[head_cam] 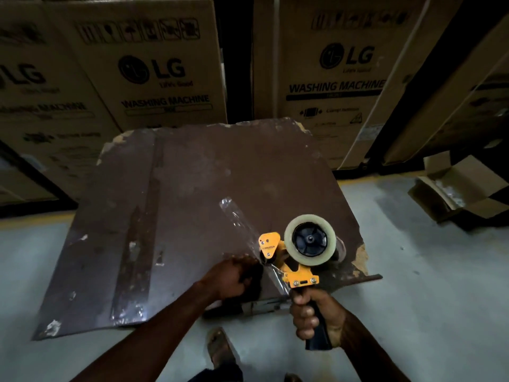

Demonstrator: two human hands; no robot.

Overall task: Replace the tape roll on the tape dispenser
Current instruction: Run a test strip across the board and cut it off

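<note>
1. One tape roll [310, 240], clear and nearly full, is seen mounted on the hub of a yellow tape dispenser [286, 267], which is held up just above the near right corner of a worn brown table [192, 188].
2. A strip of clear tape [242, 224] is seen drawn out from the dispenser's front end, slanting up and away over the table; it appears to be threaded past the roller, which suggests the new roll is already seated and the lead is being fed or tested.
3. The dispenser is gripped by its dark handle in the right hand [314, 318], fingers wrapped fully around it, apparently to steady the tool while the tape is worked.
4. The left hand [234, 274] is seen curled and mostly closed at the dispenser's front, beside the tape; whether the strip is actually pinched cannot be told.
5. Large washing machine cartons [154, 73] are stacked behind the table, and an open cardboard box [457, 188] lies on the floor to the right.
</note>
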